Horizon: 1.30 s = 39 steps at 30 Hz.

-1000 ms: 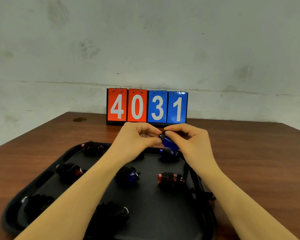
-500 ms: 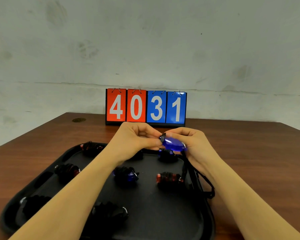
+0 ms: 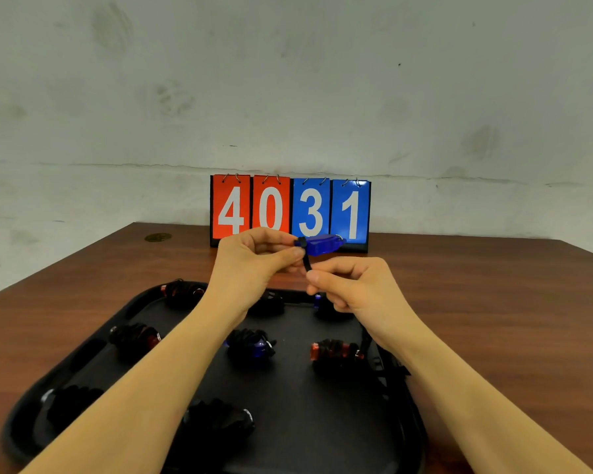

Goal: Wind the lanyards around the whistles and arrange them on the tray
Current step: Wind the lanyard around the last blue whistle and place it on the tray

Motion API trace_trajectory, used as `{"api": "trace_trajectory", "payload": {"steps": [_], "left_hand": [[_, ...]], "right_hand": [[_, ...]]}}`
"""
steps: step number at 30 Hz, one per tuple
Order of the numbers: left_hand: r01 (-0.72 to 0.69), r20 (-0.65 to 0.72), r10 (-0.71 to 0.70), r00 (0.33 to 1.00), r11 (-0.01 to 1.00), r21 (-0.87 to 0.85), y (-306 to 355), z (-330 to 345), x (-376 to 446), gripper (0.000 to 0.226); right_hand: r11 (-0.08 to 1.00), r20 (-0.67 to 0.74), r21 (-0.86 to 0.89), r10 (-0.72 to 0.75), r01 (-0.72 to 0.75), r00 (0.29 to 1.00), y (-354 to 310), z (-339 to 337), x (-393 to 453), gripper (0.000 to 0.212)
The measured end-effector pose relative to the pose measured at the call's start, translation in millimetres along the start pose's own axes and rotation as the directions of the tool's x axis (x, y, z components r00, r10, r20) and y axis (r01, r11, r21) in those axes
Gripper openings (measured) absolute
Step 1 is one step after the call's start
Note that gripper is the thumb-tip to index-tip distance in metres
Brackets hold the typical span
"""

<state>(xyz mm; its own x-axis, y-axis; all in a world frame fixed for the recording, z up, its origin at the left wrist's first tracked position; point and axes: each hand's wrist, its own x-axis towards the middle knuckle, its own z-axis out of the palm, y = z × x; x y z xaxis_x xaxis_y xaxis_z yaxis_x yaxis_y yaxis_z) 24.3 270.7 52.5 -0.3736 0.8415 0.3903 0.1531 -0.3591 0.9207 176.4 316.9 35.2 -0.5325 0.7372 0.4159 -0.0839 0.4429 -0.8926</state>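
The left hand (image 3: 257,265) is raised above the far end of the black tray (image 3: 322,439), fingers curled, thumb and forefinger pinching the near end of the blue whistle (image 3: 322,245), which lies level and points right, in front of the score cards (image 3: 290,210). Just right of and below it, the right hand (image 3: 353,289) pinches the black lanyard (image 3: 307,263), which runs taut from the whistle's left end down to its fingertips; the rest of the cord trails under the right wrist to the tray's right rim. Half a second ago both hands met at the whistle lower down; now the left has lifted it and the right has dropped away, drawing the cord tight.

Below the forearms, wound whistles lie on the tray: a red one (image 3: 182,292) left of the left hand, one (image 3: 134,338) nearer, a blue one (image 3: 252,345) between the forearms, a red one (image 3: 334,352) under the right wrist. Bare bench (image 3: 493,319) lies open to the right of the right hand.
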Motion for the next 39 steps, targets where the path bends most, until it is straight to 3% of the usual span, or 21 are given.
{"api": "trace_trajectory", "payload": {"steps": [9, 12, 15, 17, 21, 23, 28, 31, 35, 39], "left_hand": [[-0.1, -0.003, 0.105, 0.994, 0.955, 0.281, -1.3, -0.9, 3.1, 0.018], [-0.118, 0.005, 0.126, 0.992, 0.917, 0.38, -4.5, -1.5, 5.4, 0.017], [-0.144, 0.054, 0.134, 0.99, 0.9, 0.412, -6.9, -1.9, 5.2, 0.018], [-0.171, 0.096, 0.143, 0.985, 0.882, 0.439, -7.7, -2.3, 4.5, 0.017], [-0.229, 0.2, 0.149, 0.968, 0.849, 0.476, -8.0, -3.8, 3.3, 0.02], [-0.248, 0.248, 0.14, 0.959, 0.839, 0.485, -7.1, -4.0, 2.4, 0.023], [-0.272, 0.325, 0.132, 0.936, 0.859, 0.434, -2.8, -5.0, -0.7, 0.024], [-0.269, 0.348, 0.146, 0.926, 0.902, 0.337, -0.5, -6.7, -1.6, 0.022], [-0.203, 0.258, 0.149, 0.955, 0.96, 0.195, -0.6, -5.8, -1.7, 0.022], [-0.13, 0.144, 0.114, 0.983, 0.986, 0.106, -2.9, -5.4, 0.3, 0.018]], "right_hand": [[0.995, 0.034, -0.03, -0.091, 0.092, 0.995, -11.4, -3.2, -4.9, 0.011], [0.964, -0.06, -0.222, -0.16, 0.143, 0.985, -6.4, -3.9, -3.4, 0.009], [0.72, -0.08, -0.634, -0.426, 0.283, 0.901, 2.1, -3.4, -0.7, 0.015], [0.619, -0.042, -0.715, -0.503, 0.325, 0.863, 6.3, -4.3, 1.1, 0.025], [0.646, -0.106, -0.707, -0.502, 0.29, 0.858, 10.9, -8.8, 4.0, 0.018], [0.725, -0.165, -0.641, -0.45, 0.251, 0.878, 10.2, -10.4, 4.9, 0.012], [0.969, -0.295, -0.227, -0.16, 0.093, 0.942, -0.1, -12.9, 3.6, 0.017], [1.0, -0.289, -0.001, -0.01, 0.01, 0.957, -3.1, -15.3, 4.7, 0.013], [0.997, -0.266, -0.042, 0.055, -0.069, 0.962, 1.2, -15.4, 7.3, 0.015], [0.993, -0.139, -0.108, 0.023, -0.038, 0.99, 4.0, -5.7, 3.6, 0.009]]}}
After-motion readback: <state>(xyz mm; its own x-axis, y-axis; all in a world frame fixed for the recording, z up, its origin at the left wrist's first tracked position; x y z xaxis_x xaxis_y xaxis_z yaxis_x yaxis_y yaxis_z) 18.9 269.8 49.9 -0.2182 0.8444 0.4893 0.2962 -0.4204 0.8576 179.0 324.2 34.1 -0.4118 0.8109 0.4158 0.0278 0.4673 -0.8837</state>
